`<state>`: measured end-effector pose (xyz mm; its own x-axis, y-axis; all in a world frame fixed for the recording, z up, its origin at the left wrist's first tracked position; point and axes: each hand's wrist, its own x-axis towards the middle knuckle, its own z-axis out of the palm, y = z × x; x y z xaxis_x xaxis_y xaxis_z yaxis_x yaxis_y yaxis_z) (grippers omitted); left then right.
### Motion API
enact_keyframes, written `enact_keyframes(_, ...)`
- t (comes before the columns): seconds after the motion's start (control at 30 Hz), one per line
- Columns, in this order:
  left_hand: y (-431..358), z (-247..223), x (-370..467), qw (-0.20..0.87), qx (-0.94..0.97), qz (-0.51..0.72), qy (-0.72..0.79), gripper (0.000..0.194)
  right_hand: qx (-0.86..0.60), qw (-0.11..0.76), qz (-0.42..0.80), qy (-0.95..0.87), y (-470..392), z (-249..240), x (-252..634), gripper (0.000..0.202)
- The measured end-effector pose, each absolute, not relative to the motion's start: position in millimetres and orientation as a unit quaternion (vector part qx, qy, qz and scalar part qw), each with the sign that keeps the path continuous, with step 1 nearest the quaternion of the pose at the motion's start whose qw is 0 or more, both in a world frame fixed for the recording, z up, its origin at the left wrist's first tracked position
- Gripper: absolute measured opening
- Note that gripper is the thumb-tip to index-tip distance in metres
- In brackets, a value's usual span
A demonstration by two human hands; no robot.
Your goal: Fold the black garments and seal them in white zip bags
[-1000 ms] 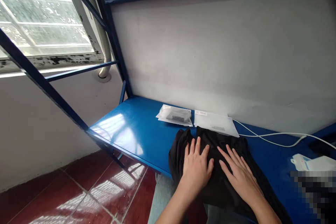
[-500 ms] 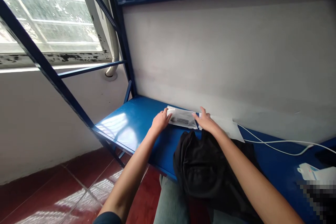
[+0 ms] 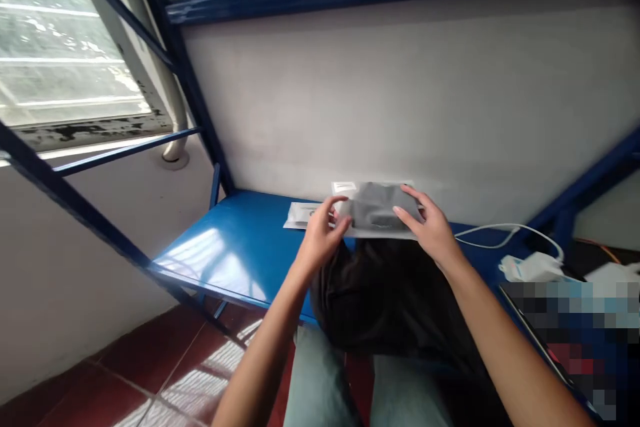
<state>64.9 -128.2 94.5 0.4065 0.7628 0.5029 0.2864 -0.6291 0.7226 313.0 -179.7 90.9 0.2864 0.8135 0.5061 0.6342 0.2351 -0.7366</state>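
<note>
A clear plastic packet [image 3: 375, 210] with something dark grey inside is held up above the blue board [image 3: 225, 247], close to the wall. My right hand [image 3: 433, 227] grips its right end, thumb across the front and fingers at the upper edge. At the left end, the curled fingers and thumb of my left hand [image 3: 323, 230] hold it too. Behind my left hand a smaller flat packet [image 3: 299, 213] lies on the board, partly covered by that hand. A black cloth item, maybe a bag or garment [image 3: 390, 300], rests below the held packet, in front of me.
Blue metal frame bars [image 3: 75, 210] rise at the left, beside a window [image 3: 65, 47]. A white cable [image 3: 530, 227] and a white plug or adapter [image 3: 537, 267] lie at the right. Blurred items cover the lower right corner. The floor [image 3: 165, 353] is red tile.
Both hands have let go of the smaller packet, left lying on the board. They have moved right and lifted the larger packet. The camera view has turned to the right.
</note>
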Motion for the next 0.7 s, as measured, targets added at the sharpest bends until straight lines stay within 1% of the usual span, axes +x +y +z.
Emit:
enact_keyframes(0.07, -168, 74, 86, 0.263, 0.804, 0.409, 0.342, 0.041, -0.629, 0.523, 0.078, -0.570, -228, 66, 332, 0.056)
enact_keyframes(0.1, -185, 60, 95, 0.241, 0.811, 0.377, 0.378, 0.042, -0.650, 0.499, 0.091, -0.566, -250, 50, 340, 0.057)
enact_keyframes(0.17, -210, 34, 108, 0.169, 0.810, 0.302, 0.473, 0.042, -0.685, 0.447, 0.125, -0.561, -285, 19, 355, 0.058)
enact_keyframes(0.23, -224, 18, 118, 0.086, 0.803, 0.263, 0.528, 0.040, -0.696, 0.430, 0.128, -0.561, -309, -1, 368, 0.052)
enact_keyframes(0.3, -230, 15, 128, 0.038, 0.827, 0.271, 0.492, 0.035, -0.680, 0.431, 0.103, -0.584, -323, -7, 379, 0.042)
enact_keyframes(0.4, -233, 24, 150, 0.039, 0.910, 0.258, 0.323, 0.026, -0.635, 0.380, 0.097, -0.666, -330, -5, 389, 0.032)
enact_keyframes(0.47, -236, 28, 170, 0.037, 0.946, 0.216, 0.238, 0.030, -0.617, 0.357, 0.092, -0.695, -330, -6, 392, 0.029)
enact_keyframes(0.53, -238, 24, 189, 0.022, 0.959, 0.187, 0.214, 0.031, -0.617, 0.370, 0.080, -0.691, -330, -13, 394, 0.025)
enact_keyframes(0.63, -240, 10, 205, 0.011, 0.955, 0.184, 0.231, 0.018, -0.618, 0.397, 0.068, -0.675, -331, -26, 396, 0.021)
enact_keyframes(0.7, -240, 2, 209, 0.007, 0.949, 0.195, 0.246, 0.017, -0.616, 0.402, 0.063, -0.674, -332, -32, 396, 0.021)
